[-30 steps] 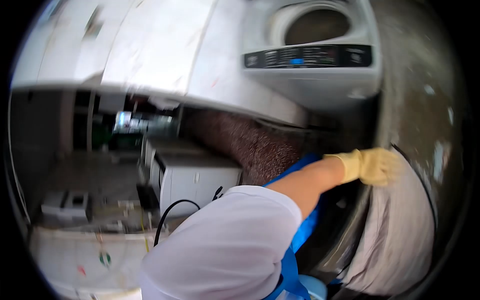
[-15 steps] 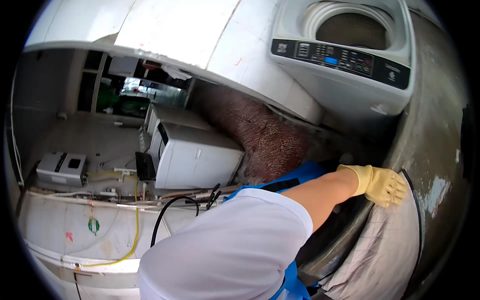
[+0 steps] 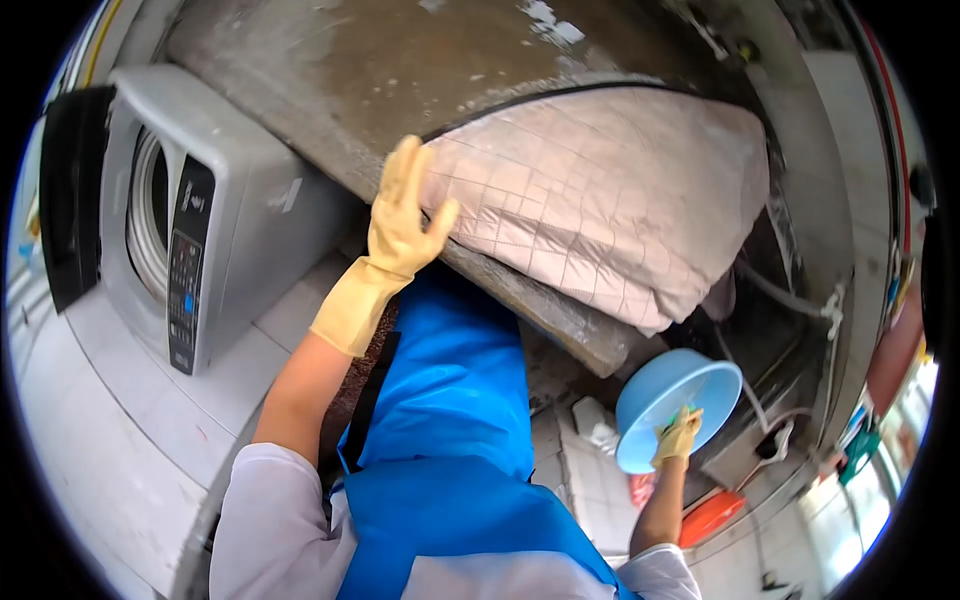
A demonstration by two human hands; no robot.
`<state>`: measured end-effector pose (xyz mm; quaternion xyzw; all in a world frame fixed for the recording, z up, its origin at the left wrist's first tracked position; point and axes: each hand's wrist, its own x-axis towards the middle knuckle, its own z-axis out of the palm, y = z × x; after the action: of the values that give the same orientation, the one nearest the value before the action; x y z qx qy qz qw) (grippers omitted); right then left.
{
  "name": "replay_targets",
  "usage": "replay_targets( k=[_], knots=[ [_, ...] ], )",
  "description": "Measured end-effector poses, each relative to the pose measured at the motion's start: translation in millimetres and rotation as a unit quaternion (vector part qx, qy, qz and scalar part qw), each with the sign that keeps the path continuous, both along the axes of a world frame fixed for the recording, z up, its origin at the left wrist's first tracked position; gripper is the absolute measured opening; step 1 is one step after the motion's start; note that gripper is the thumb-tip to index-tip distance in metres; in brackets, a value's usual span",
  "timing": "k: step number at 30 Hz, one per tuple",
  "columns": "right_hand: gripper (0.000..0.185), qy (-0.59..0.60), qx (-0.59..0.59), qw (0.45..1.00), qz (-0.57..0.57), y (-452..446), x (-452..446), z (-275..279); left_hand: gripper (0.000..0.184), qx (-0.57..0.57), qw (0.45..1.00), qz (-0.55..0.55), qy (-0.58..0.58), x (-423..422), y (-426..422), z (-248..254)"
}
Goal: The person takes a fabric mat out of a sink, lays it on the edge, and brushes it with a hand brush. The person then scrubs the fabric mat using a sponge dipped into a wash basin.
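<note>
My left hand (image 3: 405,215), in a pale yellow rubber glove, is open with its fingers stretched out at the left end of a pale pink quilted cloth (image 3: 600,190). Whether its fingertips press on the cloth I cannot tell. The cloth lies spread on a wet concrete slab (image 3: 330,80), its lower edge bunched near the slab's rim. On the right, my gloved right hand (image 3: 680,437) reaches into a light blue basin (image 3: 640,400). Its fingers are closed around something green (image 3: 683,412), mostly hidden and too small to name.
A grey washing machine (image 3: 250,190) stands at the left with its dark lid (image 3: 75,195) raised. Below the basin lies a red-orange object (image 3: 712,517). A grey hose (image 3: 785,292) runs along the right side. My blue apron (image 3: 455,380) is close to the slab's front edge.
My view has swung from the washing machine and the floor behind to the slab. My right hand and the basin now show. The left hand's fingers, earlier on the cloth, are now spread.
</note>
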<state>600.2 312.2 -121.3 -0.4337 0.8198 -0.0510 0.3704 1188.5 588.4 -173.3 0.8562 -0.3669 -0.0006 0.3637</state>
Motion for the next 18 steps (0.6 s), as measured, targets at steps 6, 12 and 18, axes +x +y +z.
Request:
replay_targets(
  k=[6, 12, 18],
  knots=[
    [0.077, 0.053, -0.221, 0.97, 0.09, 26.0, 129.2, 68.4, 0.084, 0.124, 0.992, 0.005, -0.035, 11.7, 5.3, -10.0],
    [0.07, -0.141, -0.156, 0.917, 0.339, 97.9, 369.8, 66.9, 0.137, 0.356, 0.929, -0.099, 0.015, 20.8, 6.9, -18.9],
    [0.053, -0.019, -0.138, 0.704, 0.696, 166.0, 516.9, -2.8, 0.127, 0.444, 0.886, -0.122, -0.058, 24.5, 13.5, -44.7]
  ],
)
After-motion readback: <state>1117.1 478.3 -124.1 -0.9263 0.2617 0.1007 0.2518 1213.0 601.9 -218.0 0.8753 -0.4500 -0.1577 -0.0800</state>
